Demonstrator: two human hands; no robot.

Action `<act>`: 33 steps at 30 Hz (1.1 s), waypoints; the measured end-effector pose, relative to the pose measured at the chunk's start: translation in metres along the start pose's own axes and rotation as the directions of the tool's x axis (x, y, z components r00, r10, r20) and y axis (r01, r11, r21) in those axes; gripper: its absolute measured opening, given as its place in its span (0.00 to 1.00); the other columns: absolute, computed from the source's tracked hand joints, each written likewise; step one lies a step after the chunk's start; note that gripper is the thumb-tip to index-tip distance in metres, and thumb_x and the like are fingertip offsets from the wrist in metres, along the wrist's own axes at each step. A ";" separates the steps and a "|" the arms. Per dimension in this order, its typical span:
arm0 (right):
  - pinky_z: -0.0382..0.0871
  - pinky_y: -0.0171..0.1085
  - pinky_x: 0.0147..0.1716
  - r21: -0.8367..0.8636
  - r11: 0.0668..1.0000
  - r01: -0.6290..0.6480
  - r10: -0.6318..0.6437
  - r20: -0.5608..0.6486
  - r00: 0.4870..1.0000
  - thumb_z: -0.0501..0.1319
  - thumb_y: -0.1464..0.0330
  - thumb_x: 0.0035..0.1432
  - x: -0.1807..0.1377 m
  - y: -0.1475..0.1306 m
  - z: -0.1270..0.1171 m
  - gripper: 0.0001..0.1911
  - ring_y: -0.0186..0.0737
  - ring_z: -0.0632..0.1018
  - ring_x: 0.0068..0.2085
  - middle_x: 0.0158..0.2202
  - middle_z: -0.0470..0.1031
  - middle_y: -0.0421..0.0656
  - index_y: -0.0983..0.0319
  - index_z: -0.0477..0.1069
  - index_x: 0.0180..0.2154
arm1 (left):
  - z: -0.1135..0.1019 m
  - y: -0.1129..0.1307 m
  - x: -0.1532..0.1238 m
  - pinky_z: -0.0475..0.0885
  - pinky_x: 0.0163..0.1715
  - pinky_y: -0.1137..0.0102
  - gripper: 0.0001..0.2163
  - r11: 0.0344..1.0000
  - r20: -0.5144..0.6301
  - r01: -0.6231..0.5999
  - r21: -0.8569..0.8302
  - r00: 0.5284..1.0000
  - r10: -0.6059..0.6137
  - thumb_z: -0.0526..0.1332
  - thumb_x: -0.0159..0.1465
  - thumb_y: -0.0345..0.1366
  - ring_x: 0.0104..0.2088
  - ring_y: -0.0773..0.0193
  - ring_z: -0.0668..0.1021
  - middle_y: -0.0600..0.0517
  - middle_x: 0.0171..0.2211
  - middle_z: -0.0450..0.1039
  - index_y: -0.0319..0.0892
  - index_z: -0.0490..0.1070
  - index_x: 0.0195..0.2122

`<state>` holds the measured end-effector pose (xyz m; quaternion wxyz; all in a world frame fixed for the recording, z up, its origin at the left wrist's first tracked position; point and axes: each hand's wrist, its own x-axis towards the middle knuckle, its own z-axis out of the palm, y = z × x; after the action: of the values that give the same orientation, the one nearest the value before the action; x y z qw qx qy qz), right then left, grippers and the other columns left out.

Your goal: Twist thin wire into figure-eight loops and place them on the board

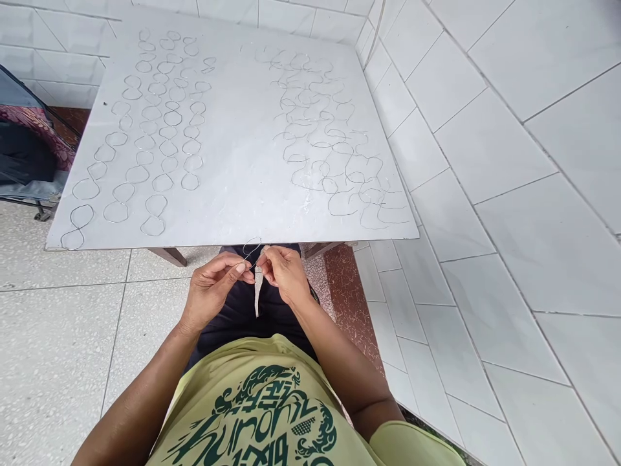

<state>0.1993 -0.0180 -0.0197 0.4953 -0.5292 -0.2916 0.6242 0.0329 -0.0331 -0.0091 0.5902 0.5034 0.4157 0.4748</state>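
My left hand (217,283) and my right hand (284,272) are held close together over my lap, just below the near edge of the white table (233,194). Both pinch a thin wire piece (252,249) that loops up between the fingertips. On the table's left half lie several neat figure-eight wire loops (155,136) in rows. On its right half sits a loose tangle of bent wire pieces (334,149).
A white tiled wall (509,162) runs along the right side, close to the table. To the far left stands a dark chair with cloth (29,149). Speckled floor tiles (63,336) lie on the left.
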 end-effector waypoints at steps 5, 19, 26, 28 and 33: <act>0.47 0.31 0.16 0.017 0.999 0.039 -0.040 0.075 0.996 0.65 0.51 0.62 -0.007 -0.001 0.000 0.22 0.27 0.63 0.17 0.18 0.66 0.35 0.62 0.74 0.27 | 0.004 -0.003 0.001 0.80 0.39 0.64 0.05 0.958 -0.029 0.064 -0.280 0.997 -0.075 0.70 0.66 0.38 0.34 0.62 0.82 0.49 0.36 0.80 0.43 0.83 0.39; 0.57 0.30 0.19 0.159 0.987 0.032 -0.077 0.285 0.955 0.74 0.60 0.55 -0.013 0.003 -0.004 0.15 0.28 0.67 0.21 0.22 0.71 0.35 0.61 0.74 0.34 | 0.008 0.001 0.003 0.73 0.32 0.71 0.08 0.965 -0.117 0.129 -0.230 0.980 -0.159 0.74 0.61 0.38 0.30 0.67 0.76 0.50 0.32 0.78 0.41 0.84 0.39; 0.52 0.30 0.18 0.054 0.999 -0.006 -0.012 0.324 0.946 0.72 0.63 0.54 -0.021 -0.002 -0.006 0.12 0.28 0.63 0.20 0.21 0.68 0.33 0.61 0.77 0.37 | -0.007 0.012 0.015 0.64 0.21 0.75 0.13 0.967 -0.030 0.223 -0.121 0.973 -0.228 0.75 0.59 0.42 0.26 0.69 0.71 0.49 0.32 0.77 0.42 0.85 0.42; 0.50 0.30 0.18 0.011 1.000 -0.026 0.020 0.358 0.934 0.70 0.65 0.54 -0.022 -0.003 -0.009 0.09 0.27 0.61 0.20 0.21 0.66 0.32 0.62 0.79 0.38 | -0.010 0.014 0.020 0.56 0.18 0.75 0.13 0.952 0.051 0.292 -0.090 0.956 -0.289 0.76 0.58 0.44 0.22 0.72 0.66 0.49 0.31 0.76 0.42 0.85 0.39; 0.44 0.31 0.19 0.020 0.995 -0.094 0.076 0.430 0.900 0.66 0.69 0.54 -0.023 -0.001 -0.014 0.08 0.26 0.56 0.20 0.21 0.59 0.32 0.63 0.82 0.37 | -0.011 0.018 0.028 0.52 0.18 0.75 0.12 0.934 0.149 0.357 -0.035 0.926 -0.348 0.75 0.59 0.45 0.21 0.74 0.63 0.51 0.27 0.73 0.40 0.84 0.33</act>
<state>0.2119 -0.0413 -0.0143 0.4020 -0.3813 -0.3572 0.7519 0.0250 -0.0030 0.0070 0.7089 0.4344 0.4420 0.3369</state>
